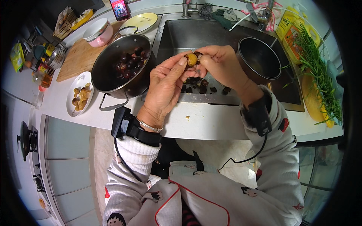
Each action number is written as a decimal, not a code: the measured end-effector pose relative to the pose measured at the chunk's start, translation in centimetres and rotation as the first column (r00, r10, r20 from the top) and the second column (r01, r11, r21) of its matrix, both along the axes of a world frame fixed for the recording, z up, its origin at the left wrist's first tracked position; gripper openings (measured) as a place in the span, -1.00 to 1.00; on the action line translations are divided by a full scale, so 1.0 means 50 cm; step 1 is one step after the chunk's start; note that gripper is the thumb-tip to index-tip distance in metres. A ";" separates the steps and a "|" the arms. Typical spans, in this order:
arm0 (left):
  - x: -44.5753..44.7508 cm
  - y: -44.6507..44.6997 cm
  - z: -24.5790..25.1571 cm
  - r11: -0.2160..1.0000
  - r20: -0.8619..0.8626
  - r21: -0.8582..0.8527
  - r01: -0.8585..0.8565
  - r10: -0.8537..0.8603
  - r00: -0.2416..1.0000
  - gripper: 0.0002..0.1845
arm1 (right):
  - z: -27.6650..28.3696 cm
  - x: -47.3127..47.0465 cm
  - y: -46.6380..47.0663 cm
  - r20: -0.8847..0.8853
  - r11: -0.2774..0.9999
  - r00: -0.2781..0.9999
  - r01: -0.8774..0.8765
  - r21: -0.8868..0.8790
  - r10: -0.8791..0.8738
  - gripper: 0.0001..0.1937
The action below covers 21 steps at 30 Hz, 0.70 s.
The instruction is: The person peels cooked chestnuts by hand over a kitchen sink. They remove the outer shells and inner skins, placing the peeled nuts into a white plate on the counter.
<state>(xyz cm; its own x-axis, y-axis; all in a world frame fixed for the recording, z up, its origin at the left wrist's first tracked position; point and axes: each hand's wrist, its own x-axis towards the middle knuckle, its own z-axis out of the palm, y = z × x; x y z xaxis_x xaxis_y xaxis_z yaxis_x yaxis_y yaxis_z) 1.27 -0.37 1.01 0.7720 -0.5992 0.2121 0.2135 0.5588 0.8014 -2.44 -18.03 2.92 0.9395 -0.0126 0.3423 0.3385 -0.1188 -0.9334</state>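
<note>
A partly peeled chestnut (191,60) is held between both hands above the near edge of the sink. My left hand (167,79) pinches it with thumb and fingers, its yellow flesh facing up. My right hand (223,63) grips the dark shell at the chestnut's right side. Beneath the hands, dark shell pieces (203,89) lie scattered in the sink. To the left stands a deep metal pot (106,66) with several unpeeled chestnuts (131,63) inside. A white oval dish (74,110) with peeled chestnuts (82,97) sits left of the pot.
A second dark pot (258,58) stands in the sink (181,34) on the right. Green leafy stalks (314,62) and yellow bottles (288,25) line the right side. Behind the pot are a wooden cutting board (72,60), a pink bowl (99,35), a yellow plate (144,21) and a phone (119,10).
</note>
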 end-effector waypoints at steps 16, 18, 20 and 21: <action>-0.004 -0.009 -0.013 0.985 -0.011 0.145 -0.095 0.097 0.995 -0.68 | -0.031 0.009 0.009 0.116 0.972 0.992 0.080 -0.220 -0.056 -0.86; -0.003 -0.006 -0.014 0.991 0.038 0.112 -0.071 0.067 0.997 -0.68 | -0.028 0.009 0.013 0.065 0.993 0.997 0.055 -0.103 -0.048 -0.87; -0.003 -0.005 -0.014 0.999 0.047 0.047 -0.023 0.020 0.999 -0.68 | -0.020 0.006 0.012 -0.022 1.000 0.999 0.025 0.009 -0.025 -0.87; -0.003 -0.005 -0.014 1.000 0.055 0.002 0.007 -0.007 0.998 -0.68 | -0.015 0.005 0.010 -0.055 0.998 0.998 0.005 0.069 -0.001 -0.87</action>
